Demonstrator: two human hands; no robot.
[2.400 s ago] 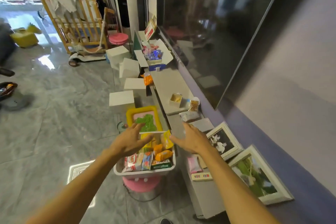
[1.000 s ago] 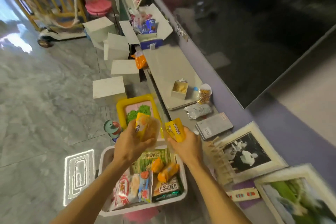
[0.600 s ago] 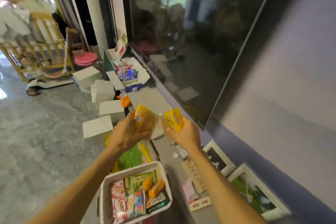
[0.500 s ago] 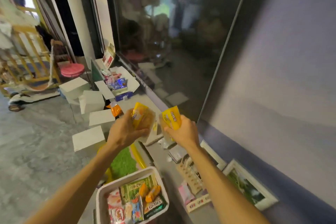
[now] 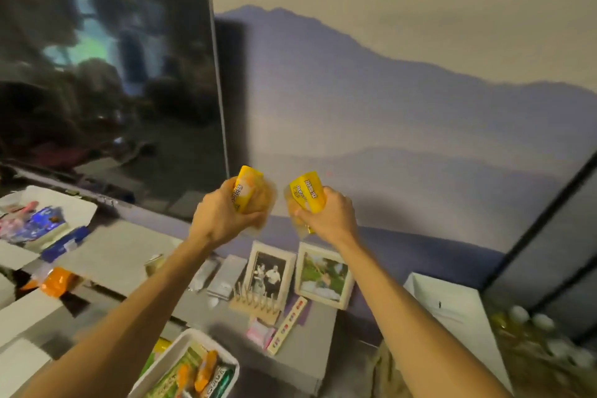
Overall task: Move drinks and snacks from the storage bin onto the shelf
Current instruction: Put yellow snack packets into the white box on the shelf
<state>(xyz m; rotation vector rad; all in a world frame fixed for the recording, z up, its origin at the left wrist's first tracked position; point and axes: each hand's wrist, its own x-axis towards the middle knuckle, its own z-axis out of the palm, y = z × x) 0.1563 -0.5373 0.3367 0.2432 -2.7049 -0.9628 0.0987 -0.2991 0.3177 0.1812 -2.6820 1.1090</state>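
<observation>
While the left hand [image 5: 223, 218] clasps one yellow crinkly plastic snack packet [image 5: 247, 187] and the right hand [image 5: 328, 218] its twin packet [image 5: 307, 192], both seem light, soft, crushable, best gripped mid-body.

Yellow left packet [image 5: 248, 188] and right packet [image 5: 307, 193] upright above white bin [image 5: 186, 335].

The bin [image 5: 211, 345] is cut off by the bottom edge, so only its far corner shows, and the print on the wrappers inside is too blurred to read. The left hand [image 5: 223, 220] hides the lower half of the left packet [image 5: 247, 189], and the right hand [image 5: 326, 216] hides that of the right packet [image 5: 307, 192]; neither packet's lettering is legible. The TV [image 5: 113, 90] and the open box [image 5: 64, 203] run off the left edge, and the box's contents are smeared.
</observation>
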